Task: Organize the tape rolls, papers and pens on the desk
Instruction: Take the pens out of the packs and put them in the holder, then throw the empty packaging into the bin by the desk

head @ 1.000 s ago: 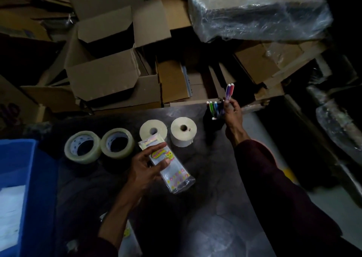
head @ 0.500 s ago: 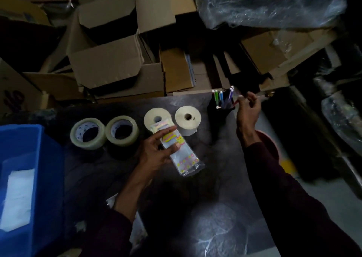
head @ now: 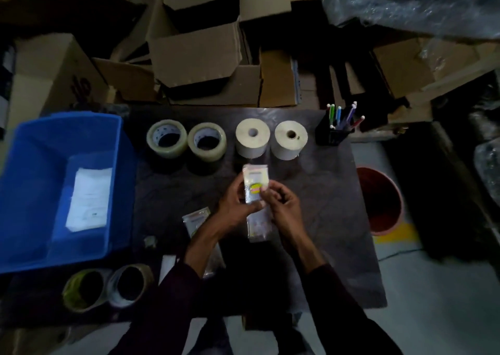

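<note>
Over the middle of the dark desk (head: 324, 192), my left hand (head: 234, 205) and my right hand (head: 281, 205) both grip a clear plastic packet (head: 255, 177) with a yellow and pink label. Along the desk's far edge stand two clear tape rolls (head: 167, 138) (head: 207, 141) and two cream paper rolls (head: 252, 137) (head: 290, 139) in a row. A black pen holder (head: 334, 135) with several coloured pens (head: 341, 115) stands at the far right corner. A second packet (head: 196, 219) lies under my left forearm. Two more tape rolls (head: 84, 289) (head: 130, 284) sit at the near left.
A blue plastic bin (head: 35, 165) with white papers (head: 89, 199) inside takes up the desk's left side. Cardboard boxes (head: 197, 48) are piled behind the desk. A red bucket (head: 378, 200) stands on the floor to the right. Plastic-wrapped bundles (head: 411, 0) lie at the far right.
My right hand has left the pens in the holder and come back to grip the packet together with my left hand. The view has tilted down, showing more of the desk.
</note>
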{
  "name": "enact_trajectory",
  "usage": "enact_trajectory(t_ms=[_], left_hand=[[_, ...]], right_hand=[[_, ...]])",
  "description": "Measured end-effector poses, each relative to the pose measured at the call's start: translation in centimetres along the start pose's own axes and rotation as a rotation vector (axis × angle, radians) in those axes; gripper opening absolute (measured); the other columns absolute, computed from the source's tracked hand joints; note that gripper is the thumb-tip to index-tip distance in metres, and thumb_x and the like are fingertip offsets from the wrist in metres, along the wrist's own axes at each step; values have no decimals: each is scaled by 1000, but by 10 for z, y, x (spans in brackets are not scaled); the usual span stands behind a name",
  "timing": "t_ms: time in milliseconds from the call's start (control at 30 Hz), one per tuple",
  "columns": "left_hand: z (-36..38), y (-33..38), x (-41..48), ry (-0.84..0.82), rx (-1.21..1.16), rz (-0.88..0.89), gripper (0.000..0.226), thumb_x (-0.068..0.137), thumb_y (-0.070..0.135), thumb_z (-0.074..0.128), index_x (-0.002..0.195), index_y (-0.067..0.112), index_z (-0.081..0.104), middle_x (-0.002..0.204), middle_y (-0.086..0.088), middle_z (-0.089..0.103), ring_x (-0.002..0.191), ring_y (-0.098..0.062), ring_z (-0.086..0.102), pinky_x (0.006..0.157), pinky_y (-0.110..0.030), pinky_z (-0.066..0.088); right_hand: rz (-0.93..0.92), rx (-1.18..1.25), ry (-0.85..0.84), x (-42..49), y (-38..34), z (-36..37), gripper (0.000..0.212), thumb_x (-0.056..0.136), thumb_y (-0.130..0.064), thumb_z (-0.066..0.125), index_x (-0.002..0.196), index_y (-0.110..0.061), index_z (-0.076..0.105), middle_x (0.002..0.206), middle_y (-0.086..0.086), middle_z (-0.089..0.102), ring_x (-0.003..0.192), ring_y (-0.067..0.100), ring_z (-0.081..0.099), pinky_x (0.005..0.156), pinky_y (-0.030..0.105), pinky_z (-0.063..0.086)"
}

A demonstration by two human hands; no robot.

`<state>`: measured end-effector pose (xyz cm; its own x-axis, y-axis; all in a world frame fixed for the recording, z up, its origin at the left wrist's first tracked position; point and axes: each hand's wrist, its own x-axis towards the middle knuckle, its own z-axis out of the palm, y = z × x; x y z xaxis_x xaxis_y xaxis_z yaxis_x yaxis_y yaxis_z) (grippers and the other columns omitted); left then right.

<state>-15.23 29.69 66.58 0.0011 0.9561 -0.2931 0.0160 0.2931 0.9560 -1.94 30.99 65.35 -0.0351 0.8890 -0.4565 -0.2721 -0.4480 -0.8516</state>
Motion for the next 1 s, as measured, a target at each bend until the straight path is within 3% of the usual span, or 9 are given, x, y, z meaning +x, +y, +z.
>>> enact_trajectory(t_ms=[133,267,333,433,500,567,667,833,1000], left_hand=[[-28,-25,-41,212,-34,-140,68,72,0,80,127,27,50,97,8,63,78,-3,61,66,-25,53],[-68,-66,-71,576,-231,-310,43,83,4,72,123,9,57,107,-11,57,76,-11,56,52,-21,53],[-78,-78,-77,618,-293,-334,34,85,-5,65,115,8,57,107,-16,58,83,-19,59,68,-33,57],[-79,-93,-75,587,-265,-376,38,83,-14,60,115,6,53,116,-19,61,91,-27,61,86,-45,51],[-75,-100,-68,563,-253,-468,63,81,-11,63,137,7,39,131,-22,52,103,-31,60,89,-49,53],[-72,-99,-67,536,-280,-524,75,82,-9,62,144,12,27,130,-21,50,89,-27,60,69,-43,58],[-69,-96,-67,511,-236,-541,59,81,-3,68,127,15,37,108,-16,54,68,-17,54,40,-26,49],[-71,-96,-63,395,-89,-526,10,84,0,65,82,10,63,80,-11,64,55,-12,54,34,-17,45],[-74,-90,-61,274,-122,-460,21,90,7,59,71,16,63,65,-1,61,59,-10,56,45,-21,49]], right_hand=[[12,-70,10,-13,26,12,11,89,-1,67,85,-10,63,68,0,72,59,8,63,60,22,53],[20,-220,45,-23,56,22,15,88,-9,71,78,-15,62,57,-8,62,52,2,50,50,16,42],[42,-255,33,-26,72,26,16,89,-7,69,78,-14,62,56,-9,62,51,1,51,50,17,43],[63,-265,27,-32,94,32,16,92,-1,63,81,-11,59,58,-8,69,51,-2,58,51,16,48],[81,-273,35,-34,102,33,17,94,2,59,82,-10,58,57,-9,69,52,-3,59,52,15,50],[110,-283,30,-34,108,33,17,95,3,57,82,-7,58,57,-9,69,52,-3,60,52,15,52],[118,-322,25,-28,116,27,17,95,4,56,83,-8,59,58,-9,70,53,-3,61,55,15,53],[91,-343,-35,-24,121,23,7,87,-11,67,87,-5,64,69,-6,74,64,1,65,64,18,55],[69,-346,-69,-19,114,25,4,92,-1,62,90,-4,63,72,-6,73,67,2,64,69,23,53]])
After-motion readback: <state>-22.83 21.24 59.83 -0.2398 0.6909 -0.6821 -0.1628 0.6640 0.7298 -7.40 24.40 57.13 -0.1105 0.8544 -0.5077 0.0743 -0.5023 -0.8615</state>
